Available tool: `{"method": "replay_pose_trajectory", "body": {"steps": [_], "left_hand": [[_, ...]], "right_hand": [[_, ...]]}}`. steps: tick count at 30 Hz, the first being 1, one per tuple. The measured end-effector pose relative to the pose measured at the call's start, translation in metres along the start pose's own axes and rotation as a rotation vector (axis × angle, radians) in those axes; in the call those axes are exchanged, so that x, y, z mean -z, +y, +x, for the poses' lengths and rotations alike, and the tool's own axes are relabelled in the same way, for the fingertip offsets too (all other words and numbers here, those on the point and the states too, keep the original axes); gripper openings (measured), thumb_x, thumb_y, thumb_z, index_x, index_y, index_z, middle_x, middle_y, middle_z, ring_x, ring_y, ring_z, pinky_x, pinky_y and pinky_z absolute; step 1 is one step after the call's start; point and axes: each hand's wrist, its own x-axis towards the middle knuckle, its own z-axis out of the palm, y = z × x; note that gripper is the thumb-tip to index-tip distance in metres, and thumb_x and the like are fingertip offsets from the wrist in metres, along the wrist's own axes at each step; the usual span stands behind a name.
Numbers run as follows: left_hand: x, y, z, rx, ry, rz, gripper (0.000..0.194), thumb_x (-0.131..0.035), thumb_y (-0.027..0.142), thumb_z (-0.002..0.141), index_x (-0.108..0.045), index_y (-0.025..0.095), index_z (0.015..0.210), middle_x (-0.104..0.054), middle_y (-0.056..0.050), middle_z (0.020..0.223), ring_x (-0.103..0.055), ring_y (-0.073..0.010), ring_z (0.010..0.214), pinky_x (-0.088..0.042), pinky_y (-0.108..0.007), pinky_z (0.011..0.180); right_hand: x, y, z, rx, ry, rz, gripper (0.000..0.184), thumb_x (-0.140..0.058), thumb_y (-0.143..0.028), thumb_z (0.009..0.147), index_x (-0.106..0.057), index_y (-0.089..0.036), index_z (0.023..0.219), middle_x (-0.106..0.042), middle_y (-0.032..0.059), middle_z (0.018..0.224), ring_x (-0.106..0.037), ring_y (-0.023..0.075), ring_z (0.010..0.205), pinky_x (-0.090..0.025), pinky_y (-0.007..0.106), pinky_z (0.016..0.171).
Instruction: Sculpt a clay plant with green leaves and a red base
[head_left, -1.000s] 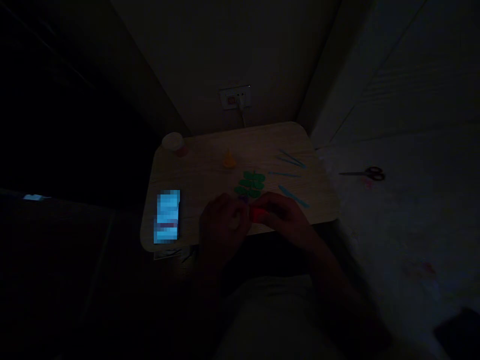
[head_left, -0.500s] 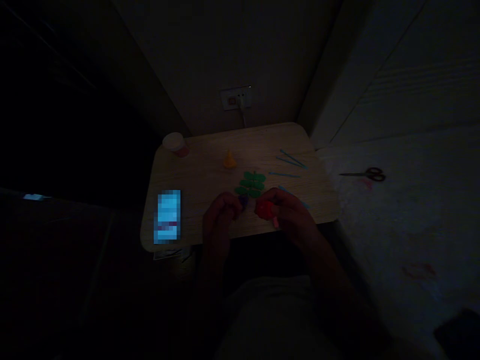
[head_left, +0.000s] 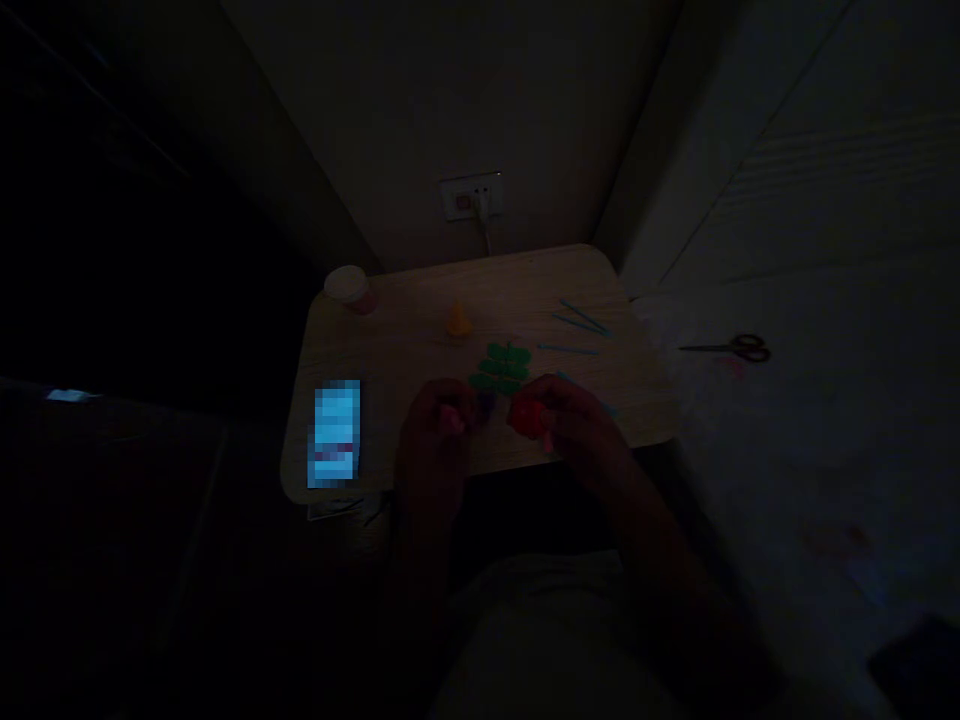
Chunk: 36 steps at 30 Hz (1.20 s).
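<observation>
The view is very dark. My right hand [head_left: 577, 420] is closed around a red rounded lump [head_left: 527, 416], with a pinkish bit [head_left: 547, 440] showing beneath its fingers. My left hand [head_left: 435, 425] is closed on a small pink piece [head_left: 451, 419]. A dark purple piece [head_left: 486, 404] is beside its fingertips; whether they touch it I cannot tell. Just beyond both hands, several green leaf-like pieces [head_left: 504, 367] lie in rows on the small wooden table [head_left: 405, 350]. Farther back stands a yellow pointed piece [head_left: 458, 320].
Several thin blue sticks [head_left: 568, 350] lie on the table's right side. A lidded tub [head_left: 351, 289] stands at the back left, and a lit phone [head_left: 334, 433] lies at the front left. Scissors [head_left: 727, 347] rest on the pale surface to the right. A wall socket [head_left: 471, 197] holds a plug.
My left hand has turned and shifted slightly left, so the pink piece in it now shows. My right hand stays nearly in place with the red lump.
</observation>
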Motion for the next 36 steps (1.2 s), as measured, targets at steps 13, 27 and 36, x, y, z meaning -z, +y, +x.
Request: {"method": "replay_pose_trajectory", "body": {"steps": [13, 27, 36], "left_hand": [[-0.0062, -0.0015, 0.0025, -0.005, 0.044, -0.039, 0.031, -0.086, 0.041, 0.079, -0.064, 0.021, 0.085, -0.054, 0.001, 0.078, -0.051, -0.0109, 0.068, -0.047, -0.022, 0.060], [-0.0008, -0.0025, 0.0004, -0.009, 0.065, -0.115, 0.023, -0.080, 0.022, 0.080, -0.058, 0.023, 0.087, -0.048, 0.005, 0.072, -0.046, -0.0076, 0.055, -0.037, -0.016, 0.043], [0.0000, -0.0055, 0.0025, -0.079, -0.006, -0.111, 0.027, -0.081, 0.031, 0.075, -0.062, 0.024, 0.093, -0.053, 0.000, 0.085, -0.054, -0.0138, 0.073, -0.049, -0.028, 0.065]], "right_hand": [[0.0003, 0.0001, 0.0007, -0.013, -0.004, -0.064, 0.029, -0.084, -0.047, 0.078, -0.077, -0.025, 0.095, -0.078, 0.0048, 0.090, -0.065, 0.0195, 0.075, -0.045, 0.028, 0.058], [-0.0007, 0.0010, 0.0015, -0.017, 0.029, -0.023, 0.027, -0.088, -0.044, 0.074, -0.080, -0.025, 0.092, -0.080, 0.0034, 0.089, -0.066, 0.0182, 0.073, -0.048, 0.028, 0.059], [0.0014, 0.0031, 0.0016, -0.001, 0.004, -0.092, 0.030, -0.084, -0.049, 0.079, -0.077, -0.025, 0.096, -0.079, 0.0050, 0.093, -0.069, 0.0211, 0.080, -0.051, 0.030, 0.063]]}}
